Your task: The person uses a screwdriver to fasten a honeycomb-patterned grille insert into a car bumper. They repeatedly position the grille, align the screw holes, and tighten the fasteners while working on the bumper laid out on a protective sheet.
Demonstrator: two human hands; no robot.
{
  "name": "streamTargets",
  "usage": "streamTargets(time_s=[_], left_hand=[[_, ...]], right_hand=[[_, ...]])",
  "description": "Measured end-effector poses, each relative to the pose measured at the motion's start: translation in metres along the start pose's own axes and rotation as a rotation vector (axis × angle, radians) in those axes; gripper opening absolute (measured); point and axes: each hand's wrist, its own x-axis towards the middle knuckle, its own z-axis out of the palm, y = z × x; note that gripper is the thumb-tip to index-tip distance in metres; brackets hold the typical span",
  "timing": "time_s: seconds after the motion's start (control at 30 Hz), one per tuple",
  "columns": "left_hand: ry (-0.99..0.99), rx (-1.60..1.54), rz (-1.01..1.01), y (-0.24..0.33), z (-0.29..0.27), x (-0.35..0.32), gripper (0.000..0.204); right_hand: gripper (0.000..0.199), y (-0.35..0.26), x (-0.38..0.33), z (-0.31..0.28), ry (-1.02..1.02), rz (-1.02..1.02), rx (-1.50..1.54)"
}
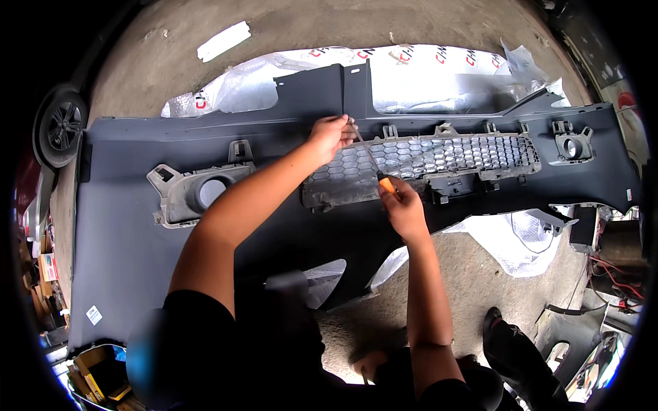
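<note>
Orange-handled screwdriver (386,183) gripped in closed right hand (404,209) at near edge of honeycomb grille (418,161), shaft angled across mesh. Left hand (331,133) pinched shut at grille's far corner, steadying. Grey bumper (137,226) beneath grille, inner face up on concrete floor (473,281).

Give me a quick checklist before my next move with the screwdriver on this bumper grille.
1. Right hand grip on the orange-handled screwdriver: ok.
2. Screwdriver tip seated at the grille's upper edge: cannot tell, left hand covers it.
3. Left hand steadying the grey honeycomb plastic grille: ok.
4. Dark grey plastic bumper lying flat on the concrete floor: ok.
5. Black shoe off the bumper: ok.
</note>
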Motion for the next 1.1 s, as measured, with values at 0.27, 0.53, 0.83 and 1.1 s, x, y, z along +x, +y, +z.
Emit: streamTargets(time_s=[0.27, 0.53, 0.83, 1.1], left_hand=[[0.053, 0.593, 0.27, -0.017, -0.049, -0.015, 0.022], [0.114, 1.639, 1.043, -0.034, -0.062, -0.027, 0.036], [0.113, 1.849, 1.057, -0.057, -0.074, -0.031, 0.047], [0.048, 1.751, 0.984, -0.087, -0.107, -0.03, 0.053]], right_hand=[[0.03, 0.008, -0.013, -0.007, -0.07, 0.271, 0.474], [0.027, 0.027, -0.018, 0.002, -0.059, 0.239, 0.477], [0.027, 0.029, -0.019, 0.012, -0.022, 0.199, 0.404], [0.039, 0.06, -0.015, 0.026, 0.012, 0.138, 0.094]])
